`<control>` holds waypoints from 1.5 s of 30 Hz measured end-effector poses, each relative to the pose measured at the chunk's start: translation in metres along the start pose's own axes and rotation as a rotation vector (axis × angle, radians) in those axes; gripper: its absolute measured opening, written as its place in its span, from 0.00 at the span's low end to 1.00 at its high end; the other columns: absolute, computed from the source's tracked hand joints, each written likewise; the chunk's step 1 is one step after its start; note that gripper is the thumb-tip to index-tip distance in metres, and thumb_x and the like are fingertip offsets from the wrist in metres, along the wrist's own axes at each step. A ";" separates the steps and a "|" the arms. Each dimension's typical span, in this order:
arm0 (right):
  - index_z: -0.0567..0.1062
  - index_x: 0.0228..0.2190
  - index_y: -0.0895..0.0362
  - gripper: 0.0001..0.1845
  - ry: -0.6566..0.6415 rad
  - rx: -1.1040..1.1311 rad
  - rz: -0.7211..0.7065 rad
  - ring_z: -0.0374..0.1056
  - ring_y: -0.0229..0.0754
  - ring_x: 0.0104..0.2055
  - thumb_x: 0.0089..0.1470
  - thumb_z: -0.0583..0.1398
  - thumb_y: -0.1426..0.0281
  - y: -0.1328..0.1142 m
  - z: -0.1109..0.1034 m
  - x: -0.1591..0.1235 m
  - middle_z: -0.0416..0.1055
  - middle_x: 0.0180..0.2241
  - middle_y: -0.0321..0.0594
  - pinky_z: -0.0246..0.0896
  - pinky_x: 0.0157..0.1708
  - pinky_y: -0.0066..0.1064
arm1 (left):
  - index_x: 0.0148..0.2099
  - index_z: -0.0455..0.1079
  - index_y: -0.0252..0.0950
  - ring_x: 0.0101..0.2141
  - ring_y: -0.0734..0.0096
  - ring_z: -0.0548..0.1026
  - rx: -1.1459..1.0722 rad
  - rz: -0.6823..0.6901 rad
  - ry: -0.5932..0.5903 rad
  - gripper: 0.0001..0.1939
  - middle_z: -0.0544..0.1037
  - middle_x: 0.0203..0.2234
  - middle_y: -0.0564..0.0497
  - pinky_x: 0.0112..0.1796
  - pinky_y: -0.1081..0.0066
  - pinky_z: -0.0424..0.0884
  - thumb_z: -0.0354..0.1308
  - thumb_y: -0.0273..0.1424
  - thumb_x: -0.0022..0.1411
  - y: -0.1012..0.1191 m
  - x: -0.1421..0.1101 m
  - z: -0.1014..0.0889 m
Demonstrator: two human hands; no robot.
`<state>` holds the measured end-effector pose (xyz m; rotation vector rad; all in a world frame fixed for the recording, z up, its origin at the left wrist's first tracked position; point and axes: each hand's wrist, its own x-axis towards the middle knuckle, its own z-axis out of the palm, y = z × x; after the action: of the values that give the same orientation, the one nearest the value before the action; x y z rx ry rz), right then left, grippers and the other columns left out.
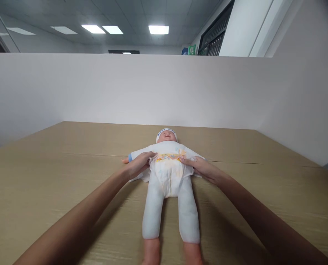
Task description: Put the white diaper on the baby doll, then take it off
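Note:
A baby doll (pixel 152 206) in white clothing and a white printed cap lies on its back, feet toward me. Around its hips is a white diaper (pixel 170 176) with a yellow and orange printed waistband. At the diaper's left side, my left hand (pixel 141 162) is closed by the waistband, fingers pressed on its edge. My right hand (pixel 199 165) grips the waistband's right side, thumb on top and the other fingers tucked beneath. White diaper edges stick out beside both hips, partly hidden by my hands.
The doll rests on a light brown tabletop (pixel 97 206) with a seam running across it. A white partition (pixel 158 90) rises behind the table, and another wall stands at the right. Beyond the partition are ceiling lights and a green package (pixel 191 50).

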<state>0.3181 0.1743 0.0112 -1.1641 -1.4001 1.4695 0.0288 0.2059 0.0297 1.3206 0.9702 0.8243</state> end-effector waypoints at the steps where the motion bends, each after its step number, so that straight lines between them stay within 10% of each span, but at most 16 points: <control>1: 0.83 0.51 0.58 0.32 -0.035 -0.002 0.028 0.79 0.53 0.56 0.55 0.73 0.48 -0.002 0.000 -0.008 0.83 0.51 0.48 0.78 0.58 0.40 | 0.44 0.76 0.35 0.48 0.48 0.79 -0.039 -0.009 -0.029 0.25 0.82 0.39 0.42 0.52 0.59 0.76 0.67 0.52 0.60 0.000 -0.008 0.001; 8: 0.80 0.47 0.57 0.40 0.185 -0.209 -0.070 0.81 0.51 0.44 0.45 0.74 0.41 0.003 -0.007 -0.027 0.84 0.45 0.50 0.80 0.42 0.38 | 0.60 0.71 0.34 0.53 0.45 0.78 0.071 0.051 0.022 0.40 0.82 0.50 0.40 0.49 0.60 0.73 0.69 0.60 0.60 0.008 -0.056 0.016; 14: 0.77 0.51 0.56 0.27 0.522 -0.545 -0.407 0.73 0.56 0.57 0.58 0.67 0.51 -0.004 0.010 -0.054 0.78 0.53 0.51 0.67 0.63 0.57 | 0.62 0.68 0.35 0.49 0.49 0.80 0.137 0.085 0.137 0.44 0.82 0.46 0.43 0.45 0.61 0.74 0.78 0.52 0.53 0.003 -0.071 0.027; 19: 0.70 0.66 0.50 0.25 0.301 -0.932 -0.740 0.63 0.52 0.71 0.72 0.57 0.62 -0.017 0.051 -0.080 0.69 0.67 0.47 0.59 0.72 0.55 | 0.64 0.70 0.34 0.45 0.54 0.80 0.009 0.117 0.123 0.44 0.83 0.44 0.43 0.42 0.65 0.73 0.76 0.55 0.56 -0.010 -0.063 0.021; 27: 0.51 0.77 0.42 0.40 -0.017 -0.854 -0.561 0.39 0.49 0.82 0.73 0.57 0.50 0.004 0.038 -0.083 0.42 0.80 0.41 0.40 0.80 0.54 | 0.64 0.70 0.33 0.45 0.61 0.79 -0.082 0.137 0.151 0.47 0.81 0.51 0.40 0.45 0.67 0.73 0.79 0.49 0.47 -0.031 -0.051 -0.005; 33: 0.55 0.76 0.46 0.35 0.040 -0.771 -0.529 0.49 0.49 0.80 0.76 0.52 0.52 0.031 0.005 -0.093 0.53 0.77 0.45 0.44 0.79 0.53 | 0.62 0.72 0.37 0.54 0.53 0.75 0.049 0.140 0.245 0.35 0.75 0.63 0.39 0.51 0.60 0.72 0.71 0.41 0.54 -0.018 -0.058 -0.010; 38: 0.73 0.62 0.58 0.31 0.405 -0.830 -0.415 0.76 0.51 0.49 0.72 0.54 0.49 0.066 -0.030 -0.079 0.79 0.51 0.50 0.70 0.57 0.49 | 0.57 0.76 0.42 0.58 0.55 0.72 0.411 0.365 0.290 0.18 0.76 0.61 0.47 0.59 0.57 0.68 0.55 0.41 0.72 0.023 -0.062 0.020; 45: 0.77 0.38 0.54 0.22 0.530 -0.930 -0.279 0.72 0.46 0.34 0.67 0.59 0.48 0.082 -0.039 -0.067 0.77 0.31 0.39 0.62 0.39 0.36 | 0.53 0.77 0.39 0.59 0.49 0.71 1.047 0.563 0.060 0.14 0.79 0.54 0.44 0.62 0.49 0.65 0.56 0.42 0.76 0.046 -0.026 0.089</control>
<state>0.3782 0.1134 -0.0624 -1.6484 -1.7829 0.2117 0.1022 0.1515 0.0774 2.5625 1.1404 0.7788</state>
